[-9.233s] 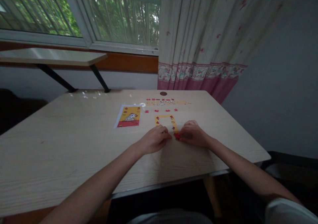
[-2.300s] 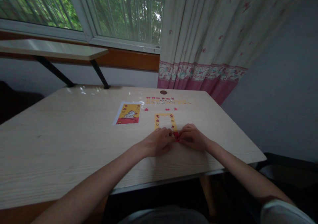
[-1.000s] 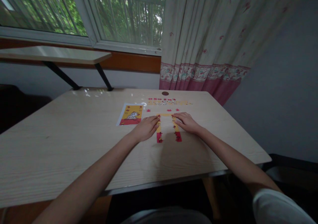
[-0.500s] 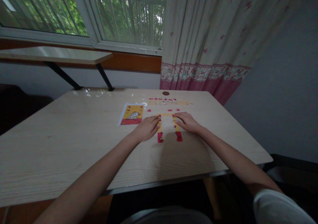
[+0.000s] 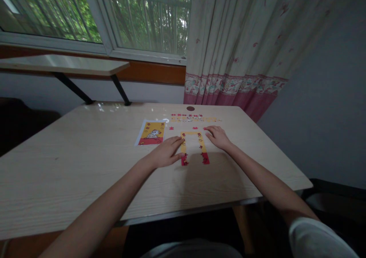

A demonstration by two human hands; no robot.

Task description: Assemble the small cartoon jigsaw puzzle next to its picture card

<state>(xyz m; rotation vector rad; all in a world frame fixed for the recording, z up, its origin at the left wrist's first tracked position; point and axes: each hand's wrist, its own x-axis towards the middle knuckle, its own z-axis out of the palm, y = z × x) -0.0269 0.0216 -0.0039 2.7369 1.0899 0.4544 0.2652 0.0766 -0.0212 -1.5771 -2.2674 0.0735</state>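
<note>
A partly joined jigsaw puzzle [image 5: 204, 148] lies on the table as a three-sided border, yellow above and red at the two lower ends. My left hand [image 5: 166, 152] rests flat along its left side, fingers stretched and thumb apart, touching the edge pieces. Beyond the upper right corner, my right hand [image 5: 219, 137] reaches out with fingertips on a small red puzzle piece, which they partly cover; its thumb is held apart. Two more red pieces, one in the middle [image 5: 195, 128] and one at left [image 5: 171, 128], lie above the border.
Rows of loose puzzle pieces [image 5: 197, 118] lie farther back, red and yellow. A printed picture [image 5: 152, 133] of a white cartoon animal is left of the border. A dark round disc [image 5: 190, 108] sits near the back edge; a raised shelf [image 5: 85, 65] stands at back left.
My right hand has moved up and right, off the border's right side to the loose red piece. My left hand has slid slightly down and left, its thumb spreading.
</note>
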